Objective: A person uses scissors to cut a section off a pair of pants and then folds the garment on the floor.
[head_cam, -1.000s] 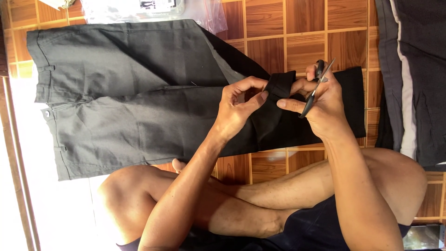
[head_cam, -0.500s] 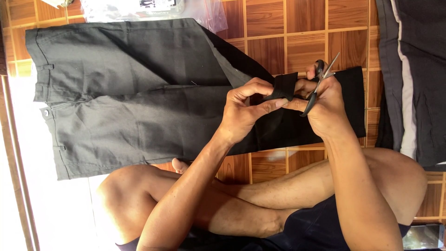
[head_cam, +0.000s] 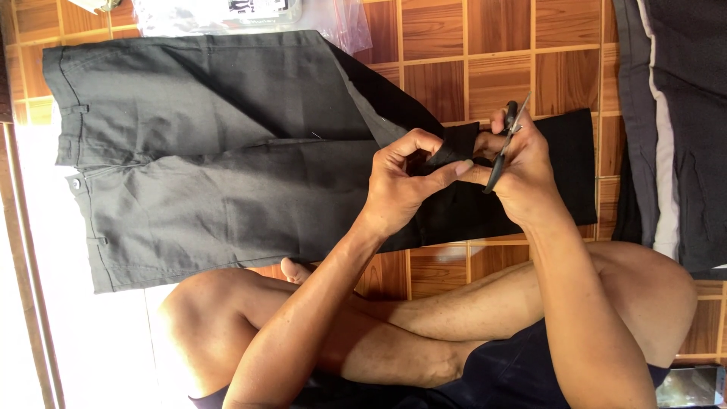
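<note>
Fabric, a small black piece [head_cam: 454,144], sits pinched between the left hand [head_cam: 401,185] and the right hand [head_cam: 522,170], above grey trousers [head_cam: 212,151] on the floor. Right fingers also clasp scissors [head_cam: 502,144], whose blades were wider half a second ago.

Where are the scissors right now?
In the head view, right of centre, the scissors sit in the right hand, above the dark trouser leg, beside the left hand pinching a fabric fold.
</note>
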